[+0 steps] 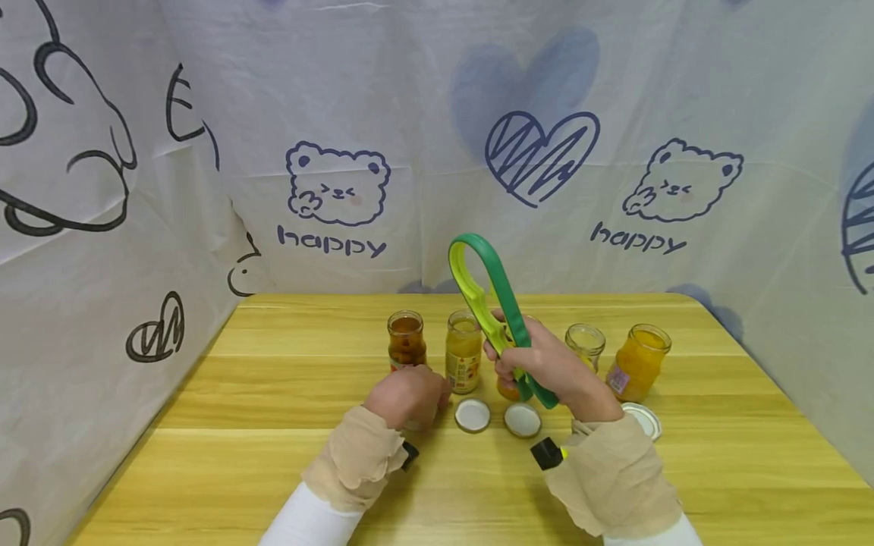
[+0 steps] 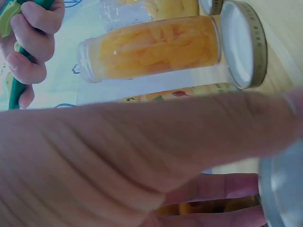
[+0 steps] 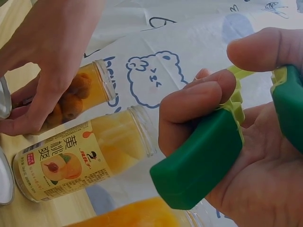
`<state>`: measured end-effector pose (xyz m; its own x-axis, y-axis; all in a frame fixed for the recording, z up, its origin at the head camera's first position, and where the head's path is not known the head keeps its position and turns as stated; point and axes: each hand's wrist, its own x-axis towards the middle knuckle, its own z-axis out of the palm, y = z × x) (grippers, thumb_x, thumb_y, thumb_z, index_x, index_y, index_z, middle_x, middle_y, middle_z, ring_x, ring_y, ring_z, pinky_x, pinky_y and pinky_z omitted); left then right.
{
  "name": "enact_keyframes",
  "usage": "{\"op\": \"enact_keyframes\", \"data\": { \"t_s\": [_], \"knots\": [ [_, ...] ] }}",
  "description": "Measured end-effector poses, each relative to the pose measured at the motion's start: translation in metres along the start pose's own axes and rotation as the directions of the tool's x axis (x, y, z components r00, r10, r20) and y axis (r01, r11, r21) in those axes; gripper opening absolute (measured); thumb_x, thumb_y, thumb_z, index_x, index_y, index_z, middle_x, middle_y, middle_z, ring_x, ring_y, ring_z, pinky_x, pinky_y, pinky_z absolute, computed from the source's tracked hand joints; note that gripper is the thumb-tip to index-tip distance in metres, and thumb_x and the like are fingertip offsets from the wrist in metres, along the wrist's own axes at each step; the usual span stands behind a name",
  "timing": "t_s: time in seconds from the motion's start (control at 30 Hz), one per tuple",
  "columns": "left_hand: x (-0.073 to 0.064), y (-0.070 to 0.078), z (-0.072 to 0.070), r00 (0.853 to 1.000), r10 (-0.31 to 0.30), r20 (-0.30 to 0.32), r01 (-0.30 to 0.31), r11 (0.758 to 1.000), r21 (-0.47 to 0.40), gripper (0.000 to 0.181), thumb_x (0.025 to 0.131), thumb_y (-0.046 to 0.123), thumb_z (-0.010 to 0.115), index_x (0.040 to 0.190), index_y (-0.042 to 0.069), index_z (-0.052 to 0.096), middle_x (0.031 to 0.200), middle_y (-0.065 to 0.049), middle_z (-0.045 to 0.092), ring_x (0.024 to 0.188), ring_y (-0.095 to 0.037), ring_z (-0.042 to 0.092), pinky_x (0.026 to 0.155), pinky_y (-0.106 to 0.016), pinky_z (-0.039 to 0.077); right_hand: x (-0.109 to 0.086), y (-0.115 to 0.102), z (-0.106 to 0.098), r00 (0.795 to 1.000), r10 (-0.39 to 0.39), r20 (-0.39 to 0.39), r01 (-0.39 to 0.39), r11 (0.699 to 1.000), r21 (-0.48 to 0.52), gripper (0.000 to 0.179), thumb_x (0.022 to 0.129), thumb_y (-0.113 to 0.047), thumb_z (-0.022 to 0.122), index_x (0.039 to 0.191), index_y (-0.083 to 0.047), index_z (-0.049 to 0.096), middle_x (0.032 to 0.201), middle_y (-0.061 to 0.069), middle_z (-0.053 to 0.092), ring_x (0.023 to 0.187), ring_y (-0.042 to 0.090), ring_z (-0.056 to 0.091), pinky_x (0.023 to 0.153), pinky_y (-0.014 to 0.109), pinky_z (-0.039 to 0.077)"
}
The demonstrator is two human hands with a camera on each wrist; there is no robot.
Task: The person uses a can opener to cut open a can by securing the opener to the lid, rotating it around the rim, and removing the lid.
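Note:
In the head view my left hand [image 1: 410, 394] is low over the table, in front of an open jar of round brown fruit [image 1: 407, 341]. Its thumb and fingers pinch a jar lid [image 2: 284, 189] by the edge, as the left wrist view shows. My right hand [image 1: 549, 364] grips a green jar opener [image 1: 501, 284] by its handles, the loop pointing up and the yellow-green toothed inner side showing. Beside the brown-fruit jar stands an open yellow-peach jar [image 3: 80, 163] with a printed label. An orange-filled jar [image 2: 161, 47] is partly hidden behind my right hand.
Two lids [image 1: 473, 415] [image 1: 523, 420] lie with white insides up before the jars. Farther right stand another open jar [image 1: 586, 339] and a tilted-looking orange jar [image 1: 638, 364], with a third lid [image 1: 645, 421] near it. A printed cloth [image 1: 423, 152] hangs behind the wooden table [image 1: 259, 455].

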<state>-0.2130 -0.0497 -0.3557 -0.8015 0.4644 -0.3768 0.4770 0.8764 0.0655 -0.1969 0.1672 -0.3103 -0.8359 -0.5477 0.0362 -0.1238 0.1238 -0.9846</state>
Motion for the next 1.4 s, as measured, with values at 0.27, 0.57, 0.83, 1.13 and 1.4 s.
{"op": "enact_keyframes", "data": {
  "t_s": [0.27, 0.57, 0.83, 1.13, 1.4],
  "knots": [
    [-0.005, 0.002, -0.009, 0.999, 0.015, -0.028, -0.017, 0.997, -0.08, 0.041, 0.084, 0.029, 0.085, 0.123, 0.025, 0.072, 0.122, -0.004, 0.07, 0.105, -0.019, 0.065, 0.086, -0.039, 0.057, -0.003, -0.003, -0.002, 0.999, -0.025, -0.045, 0.024, 0.999, -0.041, 0.043, 0.085, -0.001, 0.053, 0.127, 0.001, 0.043, 0.087, 0.008, 0.053, 0.062, 0.016, 0.049, 0.056, 0.032, 0.048],
    [-0.009, -0.001, -0.022, 0.965, 0.233, -0.117, -0.248, 0.96, -0.134, 0.041, 0.096, 0.035, 0.074, 0.133, 0.02, 0.067, 0.134, -0.002, 0.07, 0.122, -0.021, 0.066, 0.103, -0.042, 0.055, -0.015, -0.005, -0.012, 0.996, -0.034, -0.083, 0.028, 0.997, -0.071, 0.049, 0.089, -0.003, 0.055, 0.137, 0.002, 0.041, 0.082, 0.002, 0.056, 0.06, 0.014, 0.049, 0.053, 0.029, 0.048],
    [-0.031, -0.015, -0.043, 0.885, 0.332, -0.325, -0.404, 0.896, -0.186, 0.036, 0.098, 0.03, 0.071, 0.13, 0.014, 0.069, 0.129, -0.006, 0.073, 0.114, -0.022, 0.069, 0.101, -0.04, 0.057, -0.036, -0.012, -0.034, 0.98, 0.031, -0.197, -0.06, 0.987, -0.146, 0.034, 0.095, -0.007, 0.054, 0.126, -0.002, 0.041, 0.072, 0.003, 0.05, 0.055, 0.013, 0.046, 0.048, 0.027, 0.046],
    [-0.053, -0.044, -0.055, 0.822, 0.185, -0.539, -0.344, 0.915, -0.211, 0.028, 0.1, 0.028, 0.068, 0.124, 0.013, 0.069, 0.119, -0.005, 0.074, 0.106, -0.024, 0.071, 0.094, -0.042, 0.059, -0.06, -0.028, -0.065, 0.926, 0.096, -0.365, -0.228, 0.913, -0.339, 0.038, 0.101, -0.025, 0.061, 0.124, -0.003, 0.04, 0.067, 0.001, 0.047, 0.053, 0.016, 0.047, 0.048, 0.032, 0.046],
    [-0.053, -0.069, -0.055, 0.744, -0.005, -0.668, -0.243, 0.929, -0.278, 0.023, 0.101, 0.028, 0.066, 0.119, 0.014, 0.07, 0.128, -0.007, 0.071, 0.122, -0.03, 0.066, 0.106, -0.049, 0.055, -0.092, -0.032, -0.103, 0.861, 0.118, -0.494, -0.389, 0.78, -0.491, 0.071, 0.104, -0.061, 0.046, 0.139, -0.001, 0.036, 0.078, 0.006, 0.049, 0.055, 0.016, 0.047, 0.051, 0.032, 0.045]
  ]
}}
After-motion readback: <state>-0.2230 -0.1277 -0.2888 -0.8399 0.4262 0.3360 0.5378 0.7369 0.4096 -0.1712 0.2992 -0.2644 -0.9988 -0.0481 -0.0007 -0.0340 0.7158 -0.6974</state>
